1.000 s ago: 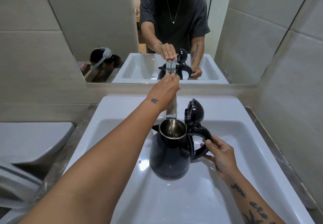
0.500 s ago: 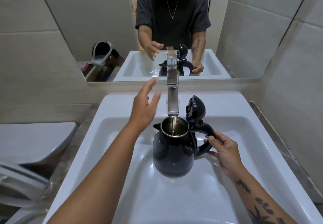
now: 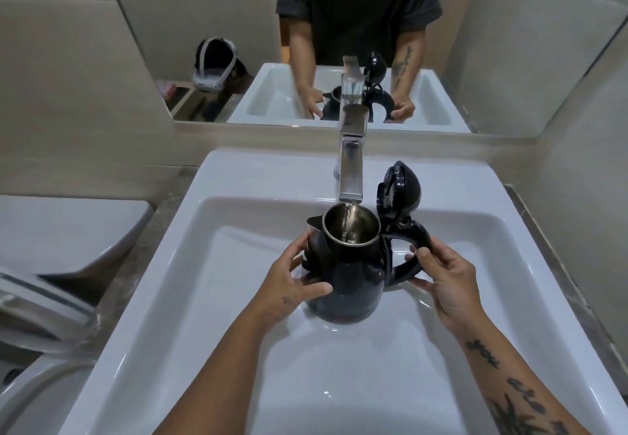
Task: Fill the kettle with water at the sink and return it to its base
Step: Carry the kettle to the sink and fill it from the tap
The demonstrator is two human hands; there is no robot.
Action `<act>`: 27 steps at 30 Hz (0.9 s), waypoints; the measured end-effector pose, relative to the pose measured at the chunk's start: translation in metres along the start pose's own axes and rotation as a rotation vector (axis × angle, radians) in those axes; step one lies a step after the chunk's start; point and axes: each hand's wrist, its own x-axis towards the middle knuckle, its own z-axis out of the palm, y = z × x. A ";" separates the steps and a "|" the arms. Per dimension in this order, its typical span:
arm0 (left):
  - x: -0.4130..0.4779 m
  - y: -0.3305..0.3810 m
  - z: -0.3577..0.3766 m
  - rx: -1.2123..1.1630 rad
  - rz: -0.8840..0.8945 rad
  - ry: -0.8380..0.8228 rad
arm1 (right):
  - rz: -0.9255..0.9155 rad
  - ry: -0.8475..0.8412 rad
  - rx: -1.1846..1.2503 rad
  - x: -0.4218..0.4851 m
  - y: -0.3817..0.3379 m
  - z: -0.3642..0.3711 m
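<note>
A black kettle with a steel rim stands upright in the white sink, its lid flipped open at the back. A thin stream of water runs from the chrome tap into the kettle's mouth. My left hand cups the kettle's left side, thumb across the front. My right hand grips the black handle on the right. The kettle's base is not in view.
A mirror on the wall behind the tap reflects the person, the sink and a white headset on a shelf. A white toilet cistern and seat stand left of the sink. Tiled walls close in on both sides.
My left hand left the tap lever and came down onto the kettle's left side. Water runs into the kettle. My right hand stays on the handle. The view tilted downward.
</note>
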 end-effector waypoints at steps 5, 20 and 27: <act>0.004 -0.004 -0.004 0.036 -0.003 0.022 | 0.009 -0.002 -0.019 0.003 0.002 -0.003; 0.006 -0.003 -0.007 0.100 -0.067 0.055 | 0.028 -0.054 0.011 0.006 -0.002 -0.007; 0.008 0.001 -0.009 0.113 -0.056 0.039 | 0.017 -0.018 -0.011 0.008 -0.001 -0.007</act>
